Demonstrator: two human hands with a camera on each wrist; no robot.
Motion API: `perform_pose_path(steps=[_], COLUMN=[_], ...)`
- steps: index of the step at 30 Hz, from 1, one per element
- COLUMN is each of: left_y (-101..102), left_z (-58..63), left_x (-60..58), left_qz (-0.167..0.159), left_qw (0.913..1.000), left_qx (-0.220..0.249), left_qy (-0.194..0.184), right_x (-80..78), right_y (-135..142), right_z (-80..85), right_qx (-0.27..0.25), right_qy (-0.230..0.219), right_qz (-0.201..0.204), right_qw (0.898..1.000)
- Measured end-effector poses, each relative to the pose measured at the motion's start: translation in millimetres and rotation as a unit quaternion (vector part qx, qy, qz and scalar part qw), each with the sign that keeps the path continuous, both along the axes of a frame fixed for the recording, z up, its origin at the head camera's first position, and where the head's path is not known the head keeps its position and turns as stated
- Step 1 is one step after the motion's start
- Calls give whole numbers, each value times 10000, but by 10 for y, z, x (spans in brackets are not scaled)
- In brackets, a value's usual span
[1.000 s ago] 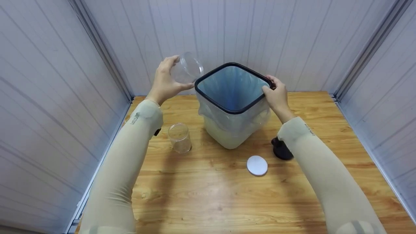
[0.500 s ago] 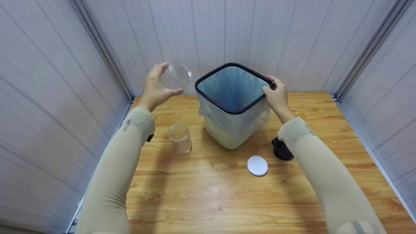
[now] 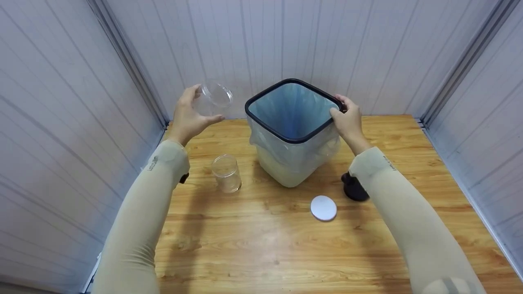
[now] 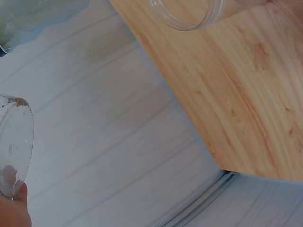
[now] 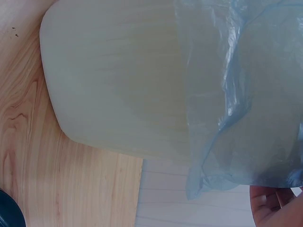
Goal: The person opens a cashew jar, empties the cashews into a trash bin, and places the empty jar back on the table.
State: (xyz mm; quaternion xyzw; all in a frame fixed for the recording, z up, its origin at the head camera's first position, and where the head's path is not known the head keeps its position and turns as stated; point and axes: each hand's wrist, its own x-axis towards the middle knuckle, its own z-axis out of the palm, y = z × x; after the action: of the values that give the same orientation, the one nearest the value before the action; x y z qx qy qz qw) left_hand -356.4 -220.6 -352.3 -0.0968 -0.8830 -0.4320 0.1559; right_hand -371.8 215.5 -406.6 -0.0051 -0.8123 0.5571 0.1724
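My left hand [image 3: 188,118] grips a clear jar [image 3: 215,98] between thumb and fingers, held in the air left of the bin and tilted with its mouth to the right. In the left wrist view, the base end of that jar [image 4: 16,137] shows brown residue on its edge. My right hand [image 3: 347,118] pinches the black rim [image 3: 294,141] of a pale bin [image 3: 286,173] at its right corner. A bluish bag [image 5: 265,94] lines the bin and hangs folded over its outside; most of the bin's floor is hidden.
A second clear jar [image 3: 227,177] stands upright on the wooden table [image 3: 261,245], left of the bin. A round white lid [image 3: 323,208] lies in front of the bin. Beside the right forearm sits a black object [image 3: 354,190], partly covered by the sleeve. Pale panel walls surround the table.
My left hand has drawn the tilted jar away from the bin's rim, leftward and slightly down. The right hand and bin have stayed in place.
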Motion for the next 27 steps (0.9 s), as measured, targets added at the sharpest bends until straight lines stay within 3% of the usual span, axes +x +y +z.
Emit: perform_pose_path(steps=[27], left_y=[-246], left_z=[-391], left_x=[152], left_qz=[254], left_qw=[9990], left_qx=[86], left_qy=[-359], right_x=[31], right_y=[-42], right_z=[25], right_qx=[-35], right_qy=[-92], right_qz=[42], right_qw=[9999])
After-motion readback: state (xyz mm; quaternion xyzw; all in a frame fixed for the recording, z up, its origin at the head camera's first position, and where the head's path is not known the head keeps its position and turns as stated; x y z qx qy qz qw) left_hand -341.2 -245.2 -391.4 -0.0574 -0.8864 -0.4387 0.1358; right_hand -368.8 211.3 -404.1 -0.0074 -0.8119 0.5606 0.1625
